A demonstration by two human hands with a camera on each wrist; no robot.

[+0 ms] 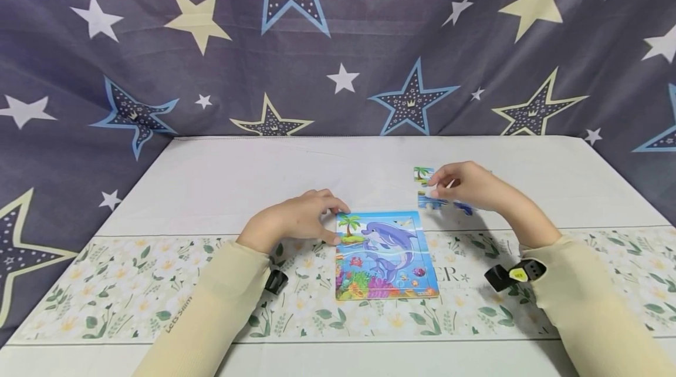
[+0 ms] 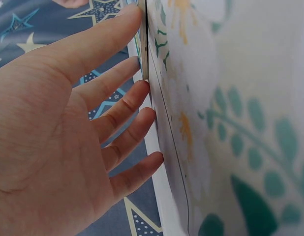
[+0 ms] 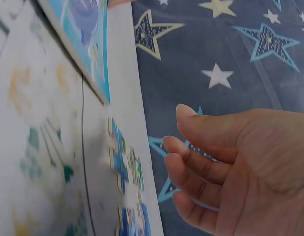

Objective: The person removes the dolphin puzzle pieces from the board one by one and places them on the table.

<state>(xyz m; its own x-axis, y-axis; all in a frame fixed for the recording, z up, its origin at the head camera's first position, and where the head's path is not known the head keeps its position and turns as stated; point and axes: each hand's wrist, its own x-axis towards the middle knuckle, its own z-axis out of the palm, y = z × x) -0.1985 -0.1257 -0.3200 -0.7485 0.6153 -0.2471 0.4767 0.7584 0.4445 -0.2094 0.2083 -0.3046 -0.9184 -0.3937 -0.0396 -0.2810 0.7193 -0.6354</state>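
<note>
A dolphin picture puzzle board lies flat in front of the person, with a palm tree, coral and fish printed on it. My left hand is at its upper left edge. In the left wrist view the thumb touches the board's edge, and the fingers are spread and lightly bent. Up and to the right, my right hand hovers beside loose puzzle pieces. Its fingers curl loosely with nothing between them in the right wrist view. Part of the pieces is hidden behind this hand in the head view.
One loose piece with a palm tree lies at the far side of the group. A floral printed strip runs across the white table. Behind the table hangs a dark star-patterned cloth.
</note>
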